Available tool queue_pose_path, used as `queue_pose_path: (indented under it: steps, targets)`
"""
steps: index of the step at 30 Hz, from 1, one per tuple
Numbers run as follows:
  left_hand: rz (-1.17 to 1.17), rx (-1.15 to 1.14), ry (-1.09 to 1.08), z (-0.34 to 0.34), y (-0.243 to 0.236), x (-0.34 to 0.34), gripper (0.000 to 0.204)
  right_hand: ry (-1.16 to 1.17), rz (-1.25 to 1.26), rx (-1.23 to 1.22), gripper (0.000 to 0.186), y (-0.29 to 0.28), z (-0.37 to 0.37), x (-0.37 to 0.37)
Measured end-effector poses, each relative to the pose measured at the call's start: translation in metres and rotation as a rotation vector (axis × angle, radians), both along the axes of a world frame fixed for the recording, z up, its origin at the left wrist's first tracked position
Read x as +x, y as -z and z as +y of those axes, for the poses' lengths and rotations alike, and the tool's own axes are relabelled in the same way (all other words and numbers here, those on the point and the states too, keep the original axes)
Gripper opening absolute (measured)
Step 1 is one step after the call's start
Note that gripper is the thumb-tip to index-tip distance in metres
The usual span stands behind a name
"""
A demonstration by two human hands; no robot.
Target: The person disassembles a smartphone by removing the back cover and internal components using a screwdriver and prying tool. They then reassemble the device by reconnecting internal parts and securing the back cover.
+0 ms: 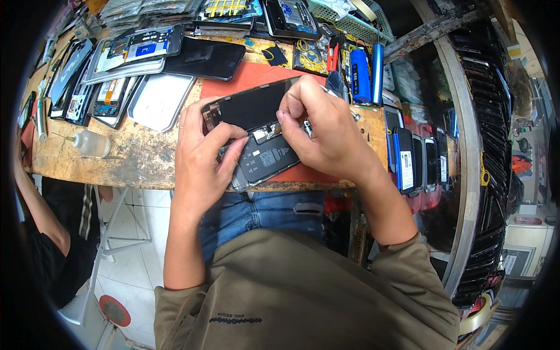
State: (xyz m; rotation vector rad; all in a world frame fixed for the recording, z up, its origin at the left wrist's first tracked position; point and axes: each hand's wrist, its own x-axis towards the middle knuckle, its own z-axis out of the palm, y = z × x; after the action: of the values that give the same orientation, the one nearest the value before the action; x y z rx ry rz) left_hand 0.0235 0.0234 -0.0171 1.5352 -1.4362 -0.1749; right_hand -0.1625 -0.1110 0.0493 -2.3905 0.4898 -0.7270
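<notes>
An opened smartphone lies in front of me on a red mat (233, 81) at the bench's near edge. Its dark screen panel (251, 108) is folded up on the far side; the body with its black battery (265, 163) faces me. My left hand (201, 154) grips the phone's left end, thumb and forefinger brought together at the seam. Over the right part of the phone, my right hand (321, 125) is closed, fingertips pinched near a small silvery part (268, 133) between panel and body. Whatever it pinches is hidden.
Stacked phone parts (140, 49) crowd the far left. A small dropper bottle (90, 143) stands at the left. Blue cylinders (360, 76) and red-handled pliers (332, 56) lie at the far right. A person's arm (44, 201) shows at the left edge.
</notes>
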Motion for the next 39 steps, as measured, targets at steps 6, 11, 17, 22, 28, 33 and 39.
queue_pose_path:
  steps: [6,11,17,22,28,33,39]
  targets:
    - [0.014,-0.001,0.006,0.000,0.002,0.000,0.017,-0.015,0.004,-0.012,0.020,0.000,-0.001,0.001]
    - [0.018,0.004,-0.004,0.000,0.001,-0.001,0.015,-0.014,0.004,-0.015,0.021,0.001,-0.001,0.001]
    - [-0.026,-0.011,0.001,0.001,0.000,0.001,0.015,0.003,0.070,-0.120,0.020,-0.004,0.003,0.004]
    - [-0.017,-0.010,0.012,0.000,0.000,0.001,0.015,-0.117,0.126,-0.182,0.020,-0.013,0.007,0.002]
    - [0.000,0.003,0.017,0.002,0.000,0.001,0.016,-0.101,0.059,-0.133,0.025,-0.012,0.002,0.002]
    - [-0.010,-0.007,0.027,0.000,0.001,0.002,0.017,-0.035,0.081,0.039,0.028,-0.010,0.000,0.000]
    - [-0.031,-0.020,0.038,0.001,0.000,0.003,0.017,-0.115,-0.077,0.124,0.028,-0.007,0.005,0.010]
